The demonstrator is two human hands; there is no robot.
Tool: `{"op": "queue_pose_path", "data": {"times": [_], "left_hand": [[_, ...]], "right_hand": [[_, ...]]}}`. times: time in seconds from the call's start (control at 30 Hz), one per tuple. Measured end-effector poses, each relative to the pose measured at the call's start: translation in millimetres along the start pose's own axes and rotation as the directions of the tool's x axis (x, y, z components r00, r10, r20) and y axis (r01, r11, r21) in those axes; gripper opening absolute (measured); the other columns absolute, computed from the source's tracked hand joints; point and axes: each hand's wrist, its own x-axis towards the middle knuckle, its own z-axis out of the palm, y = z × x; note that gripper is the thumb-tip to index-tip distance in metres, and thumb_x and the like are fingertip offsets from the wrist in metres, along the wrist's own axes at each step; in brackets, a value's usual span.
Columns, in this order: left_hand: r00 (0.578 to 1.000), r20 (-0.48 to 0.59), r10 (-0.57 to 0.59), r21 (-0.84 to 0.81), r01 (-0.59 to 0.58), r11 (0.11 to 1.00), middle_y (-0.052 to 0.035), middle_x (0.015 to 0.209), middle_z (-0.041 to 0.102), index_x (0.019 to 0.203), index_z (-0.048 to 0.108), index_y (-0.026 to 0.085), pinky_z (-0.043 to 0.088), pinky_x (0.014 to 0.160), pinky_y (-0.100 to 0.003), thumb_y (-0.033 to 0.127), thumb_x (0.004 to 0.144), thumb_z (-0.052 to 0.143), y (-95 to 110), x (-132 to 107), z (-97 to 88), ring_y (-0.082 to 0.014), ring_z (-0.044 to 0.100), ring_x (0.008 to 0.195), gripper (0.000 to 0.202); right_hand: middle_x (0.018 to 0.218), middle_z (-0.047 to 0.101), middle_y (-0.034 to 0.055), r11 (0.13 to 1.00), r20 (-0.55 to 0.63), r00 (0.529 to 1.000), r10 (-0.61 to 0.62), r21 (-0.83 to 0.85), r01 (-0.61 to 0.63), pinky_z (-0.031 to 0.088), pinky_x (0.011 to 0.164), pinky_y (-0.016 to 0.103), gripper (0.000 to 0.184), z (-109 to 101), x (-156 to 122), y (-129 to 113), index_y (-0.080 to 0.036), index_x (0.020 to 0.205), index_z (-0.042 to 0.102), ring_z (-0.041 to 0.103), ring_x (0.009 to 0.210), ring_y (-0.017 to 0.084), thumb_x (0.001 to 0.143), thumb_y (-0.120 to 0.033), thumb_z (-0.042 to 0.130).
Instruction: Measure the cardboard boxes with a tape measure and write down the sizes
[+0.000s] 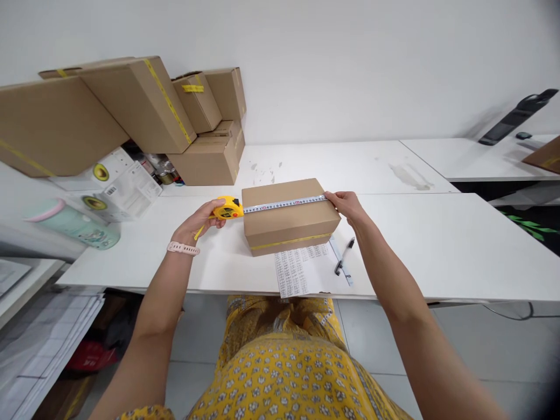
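Observation:
A closed cardboard box (289, 224) sealed with yellow tape lies on the white table (437, 245) in front of me. My left hand (199, 221) grips a yellow tape measure (228, 209) at the box's left edge. Its blade (284, 204) runs across the top of the box. My right hand (347, 205) pinches the blade's end at the box's right edge. A watch sits on my left wrist.
A printed sheet (301, 269) with a pen (344, 256) lies partly under the box near the table's front edge. Several cardboard boxes (144, 105) are stacked at the back left, with white cartons (118, 184) and a mint bottle (74, 224). A second table (472, 157) stands right.

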Motion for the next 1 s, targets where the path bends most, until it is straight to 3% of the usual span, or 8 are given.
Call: {"op": "queue_pose_path", "data": {"times": [0.23, 0.4, 0.53, 0.67, 0.8, 0.9, 0.93, 1.0], "left_hand": [[0.999, 0.011, 0.038, 0.018, -0.039, 0.999, 0.0011, 0.063, 0.057, 0.089, 0.064, 0.016, 0.032, 0.043, -0.023, 0.053, 0.074, 0.071, -1.7, -14.9, 5.2, -0.0096, 0.044, 0.046, 0.041], [0.999, 0.002, 0.042, -0.001, -0.042, 0.999, 0.0021, 0.062, 0.055, 0.092, 0.065, 0.015, 0.028, 0.043, -0.023, 0.054, 0.073, 0.072, -8.5, -13.3, 4.3, -0.0082, 0.04, 0.044, 0.044], [0.996, 0.016, 0.091, 0.03, -0.091, 0.995, -0.0019, 0.076, 0.064, 0.098, 0.066, 0.015, 0.036, 0.047, -0.024, 0.051, 0.075, 0.073, -5.3, -18.4, 5.5, -0.0092, 0.046, 0.051, 0.044], [0.985, 0.069, 0.157, 0.123, -0.165, 0.979, -0.0067, 0.1, 0.071, 0.118, 0.067, 0.017, 0.044, 0.054, -0.024, 0.042, 0.082, 0.071, 7.0, -52.5, 15.5, -0.0099, 0.051, 0.06, 0.044], [0.963, 0.266, 0.038, 0.097, -0.065, 0.993, -0.0091, 0.122, 0.068, 0.142, 0.057, 0.027, 0.054, 0.06, -0.027, 0.029, 0.076, 0.079, -4.5, -101.7, 52.7, -0.0129, 0.064, 0.069, 0.07], [0.863, 0.499, -0.08, -0.042, 0.117, 0.992, -0.0105, 0.118, 0.066, 0.145, 0.053, 0.029, 0.057, 0.06, -0.028, 0.026, 0.074, 0.083, -35.5, -123.6, 103.8, -0.0188, 0.073, 0.077, 0.077], [0.847, 0.525, -0.082, -0.117, 0.167, 0.979, -0.0102, 0.115, 0.065, 0.141, 0.053, 0.027, 0.057, 0.06, -0.027, 0.028, 0.074, 0.085, -46.6, -126.2, 122.3, -0.0186, 0.074, 0.076, 0.074], [0.876, 0.48, -0.049, -0.278, 0.205, 0.938, -0.0094, 0.115, 0.062, 0.131, 0.053, 0.026, 0.057, 0.058, -0.026, 0.033, 0.078, 0.084, -63.9, -124.9, 156.4, -0.0192, 0.075, 0.077, 0.062]], "right_hand": [[0.059, 0.034, -0.0048, 1.0, 0.028, 1.0, -0.006, -0.014, 0.007, 0.021, 0.055, 0.028, 0.05, -0.7, -4.8, -6.1, -0.022, 0.056, 0.04, 0.031, 0.06, 0.01, 0.082, -0.052, 0.071], [0.057, 0.035, -0.0046, 0.999, 0.051, 0.999, -0.014, -0.033, 0.016, 0.023, 0.054, 0.028, 0.047, -0.2, -5.4, -9.5, -0.022, 0.056, 0.044, 0.032, 0.059, 0.01, 0.083, -0.051, 0.07], [0.055, 0.041, -0.0035, 0.994, 0.014, 1.0, -0.027, -0.108, 0.029, 0.028, 0.055, 0.029, 0.044, -0.6, -2.9, -13.1, -0.022, 0.056, 0.048, 0.036, 0.058, 0.011, 0.084, -0.048, 0.07], [0.06, 0.052, -0.0002, 0.989, -0.036, 0.995, -0.093, -0.117, 0.088, 0.039, 0.061, 0.029, 0.042, -5.8, -4.3, -18.5, -0.022, 0.061, 0.052, 0.047, 0.064, 0.015, 0.083, -0.053, 0.072], [0.08, 0.063, 0.0028, 0.971, -0.105, 0.967, -0.233, 0.027, 0.237, 0.048, 0.075, 0.03, 0.042, -3.6, -10.1, -29.2, -0.023, 0.076, 0.058, 0.056, 0.081, 0.017, 0.09, -0.062, 0.059], [0.086, 0.064, 0.0026, 0.946, -0.015, 0.946, -0.323, -0.016, 0.323, 0.048, 0.082, 0.031, 0.039, 13.3, -7.4, -41.7, -0.023, 0.081, 0.061, 0.056, 0.086, 0.018, 0.093, -0.059, 0.054], [0.086, 0.065, 0.0029, 0.938, 0.031, 0.939, -0.342, -0.047, 0.343, 0.047, 0.083, 0.031, 0.038, 21.6, -3.5, -46.3, -0.022, 0.082, 0.062, 0.057, 0.086, 0.018, 0.094, -0.057, 0.053], [0.089, 0.068, 0.0049, 0.917, 0.104, 0.921, -0.376, -0.102, 0.386, 0.047, 0.084, 0.032, 0.035, 39.8, 9.5, -55.3, -0.021, 0.082, 0.065, 0.058, 0.087, 0.02, 0.095, -0.051, 0.053]]}}
